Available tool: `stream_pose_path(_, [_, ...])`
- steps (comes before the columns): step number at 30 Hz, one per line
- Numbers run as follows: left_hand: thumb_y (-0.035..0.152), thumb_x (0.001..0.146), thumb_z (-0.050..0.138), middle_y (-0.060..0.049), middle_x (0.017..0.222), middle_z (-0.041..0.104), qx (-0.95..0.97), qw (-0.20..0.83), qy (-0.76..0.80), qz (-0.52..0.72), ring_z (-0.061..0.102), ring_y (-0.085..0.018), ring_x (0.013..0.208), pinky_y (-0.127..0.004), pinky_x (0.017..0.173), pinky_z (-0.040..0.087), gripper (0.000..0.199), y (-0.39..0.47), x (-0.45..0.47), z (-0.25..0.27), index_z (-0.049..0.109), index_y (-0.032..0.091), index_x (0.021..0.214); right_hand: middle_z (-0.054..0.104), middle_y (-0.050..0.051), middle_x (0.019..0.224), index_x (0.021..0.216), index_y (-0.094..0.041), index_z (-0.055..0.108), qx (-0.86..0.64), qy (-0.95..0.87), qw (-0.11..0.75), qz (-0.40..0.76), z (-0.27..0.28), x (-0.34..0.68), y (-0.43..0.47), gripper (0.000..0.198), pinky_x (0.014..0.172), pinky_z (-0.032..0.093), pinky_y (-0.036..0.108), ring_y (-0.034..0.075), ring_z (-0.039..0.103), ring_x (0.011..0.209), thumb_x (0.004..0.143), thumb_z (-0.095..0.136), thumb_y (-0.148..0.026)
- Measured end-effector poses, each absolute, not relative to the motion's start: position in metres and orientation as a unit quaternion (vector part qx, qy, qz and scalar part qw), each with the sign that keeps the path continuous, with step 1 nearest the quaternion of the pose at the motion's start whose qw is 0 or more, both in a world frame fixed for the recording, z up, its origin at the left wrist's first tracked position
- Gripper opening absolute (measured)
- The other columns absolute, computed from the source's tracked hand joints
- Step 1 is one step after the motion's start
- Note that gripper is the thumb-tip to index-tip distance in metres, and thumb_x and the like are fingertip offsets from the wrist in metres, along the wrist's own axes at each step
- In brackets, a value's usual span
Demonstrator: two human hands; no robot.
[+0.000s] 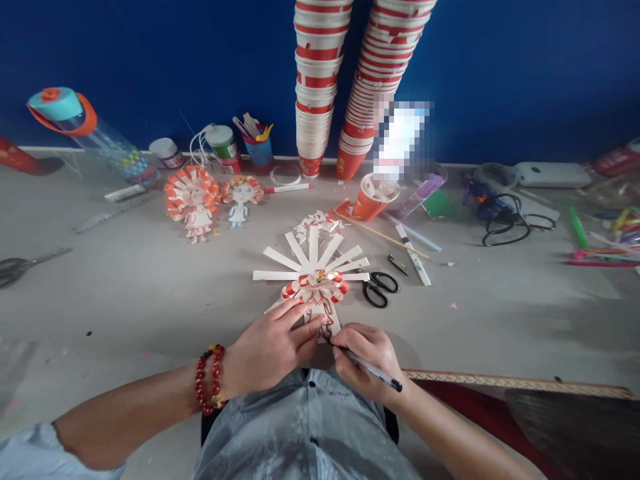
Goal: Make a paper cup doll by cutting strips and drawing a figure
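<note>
My left hand [273,348] lies over a white paper doll [318,316], its fingers stretched out and pressing the paper to the table. The doll has brown outlines on its body, curled red and white paper strips around the head, and long white strips fanned out behind. A pen [373,372] with a clear barrel and black end is pinched in my right hand [364,353]. Its tip meets the lower part of the doll, though my fingers partly cover that spot. Black-handled scissors [381,289] lie just to the right, their blades partly under the paper strips.
Two finished-looking paper dolls [197,207] lie at left. Tall stacks of paper cups [320,87] stand against the blue wall. Paper scraps [320,225], a white marker [414,257] and a red cup [373,200] are beyond the doll. A bottle [100,140] stands at far left.
</note>
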State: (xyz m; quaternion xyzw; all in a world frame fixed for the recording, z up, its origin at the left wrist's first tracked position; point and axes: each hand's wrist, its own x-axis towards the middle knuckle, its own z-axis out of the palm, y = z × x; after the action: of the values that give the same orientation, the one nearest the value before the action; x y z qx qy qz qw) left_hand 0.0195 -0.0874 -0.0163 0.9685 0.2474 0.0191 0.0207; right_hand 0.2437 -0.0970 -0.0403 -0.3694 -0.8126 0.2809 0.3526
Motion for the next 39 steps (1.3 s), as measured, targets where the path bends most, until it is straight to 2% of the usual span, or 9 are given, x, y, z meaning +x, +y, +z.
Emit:
stream_pose_path(16, [0.025, 0.095, 0.049, -0.004, 0.15, 0.042, 0.968, 0.032, 0.248, 0.001, 0.04, -0.031, 0.131, -0.049, 0.112, 0.031, 0.035, -0.0847, 0.0185, -0.0144, 0.055, 0.019, 0.129, 0.051, -0.005, 0.055, 0.075, -0.022, 0.053, -0.395, -0.769, 0.36, 0.353, -0.0307, 0.2438, -0.0931, 0.013, 0.049, 0.036, 0.022, 0.011, 0.046, 0.047, 0.08, 0.048, -0.011])
stream_pose_path(29, [0.025, 0.094, 0.05, -0.005, 0.148, 0.045, 0.969, 0.023, 0.247, 0.011, 0.043, -0.03, 0.129, -0.048, 0.11, 0.032, 0.033, -0.0841, 0.0191, -0.0136, 0.058, 0.019, 0.125, 0.05, -0.004, 0.057, 0.077, -0.022, 0.054, -0.382, -0.78, 0.351, 0.35, -0.0336, 0.2399, -0.0925, 0.014, 0.049, 0.034, 0.02, 0.011, 0.043, 0.049, 0.08, 0.048, -0.011])
stream_pose_path(39, [0.026, 0.096, 0.048, -0.002, 0.151, 0.042, 0.968, 0.021, 0.249, 0.003, 0.043, -0.03, 0.129, -0.048, 0.112, 0.031, 0.032, -0.0844, 0.0191, -0.014, 0.058, 0.019, 0.126, 0.048, -0.004, 0.056, 0.076, -0.022, 0.052, -0.386, -0.781, 0.351, 0.344, -0.0358, 0.2421, -0.0936, 0.013, 0.05, 0.033, 0.02, 0.011, 0.042, 0.049, 0.079, 0.047, -0.011])
